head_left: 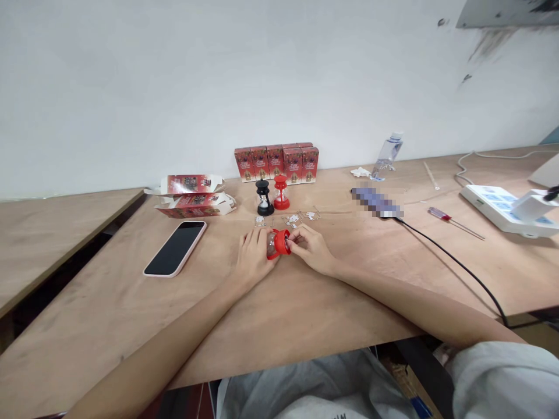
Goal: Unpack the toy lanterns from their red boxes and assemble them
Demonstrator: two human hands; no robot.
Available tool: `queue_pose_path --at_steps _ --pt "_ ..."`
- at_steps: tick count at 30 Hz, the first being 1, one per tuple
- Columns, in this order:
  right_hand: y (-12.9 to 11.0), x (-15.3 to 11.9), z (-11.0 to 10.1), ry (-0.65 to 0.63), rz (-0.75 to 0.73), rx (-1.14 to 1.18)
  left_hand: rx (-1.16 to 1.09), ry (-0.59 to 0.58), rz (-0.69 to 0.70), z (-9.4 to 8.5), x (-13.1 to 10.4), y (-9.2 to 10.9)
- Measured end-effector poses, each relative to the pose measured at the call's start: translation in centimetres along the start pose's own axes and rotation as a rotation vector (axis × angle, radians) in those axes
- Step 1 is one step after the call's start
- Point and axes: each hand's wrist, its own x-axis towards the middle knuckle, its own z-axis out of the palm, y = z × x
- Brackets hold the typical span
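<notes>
A small red lantern with a clear middle lies on its side just above the table. My left hand is wrapped round its clear part. At the lantern's red end facing right, my right hand has thumb and fingers pinched together; what they hold there is too small to make out. Just beyond my hands, a black lantern and another red lantern stand upright. Several small white pieces with thin wires lie between them and my hands.
Red printed boxes stand against the wall, with opened boxes to their left. A phone lies at left. Rightward are a bottle, a blurred device on a black cable, a screwdriver and a power strip.
</notes>
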Motion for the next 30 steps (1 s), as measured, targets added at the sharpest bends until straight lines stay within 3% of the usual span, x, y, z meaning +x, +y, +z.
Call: queue_pose_path --at_steps 5,9,13,16,22,26,30 --pt "0.9 0.7 -0.7 0.087 -0.016 -0.043 -0.023 -0.015 -0.050 -0.2 0.1 0.2" --pt "4.5 2.6 -3.1 0.197 0.098 -0.206 -0.039 -0.051 -0.082 -0.5 0.3 0.5" --pt "8.3 4.2 -5.3 0.178 0.295 -0.352 -0.068 -0.048 -0.086 -0.6 0.3 0.6" --pt "9.1 4.4 -5.8 0.172 0.272 -0.389 -0.065 -0.036 -0.078 -0.5 0.3 0.5" --pt "5.4 3.0 -5.4 0.200 0.053 -0.448 -0.039 -0.033 -0.069 -0.3 0.2 0.4" --pt "1.9 1.3 -3.3 0.173 -0.141 -0.361 -0.028 -0.034 -0.071 -0.3 0.3 0.4" --pt "0.4 0.2 -1.2 0.112 -0.250 -0.287 -0.028 -0.036 -0.053 -0.3 0.3 0.5"
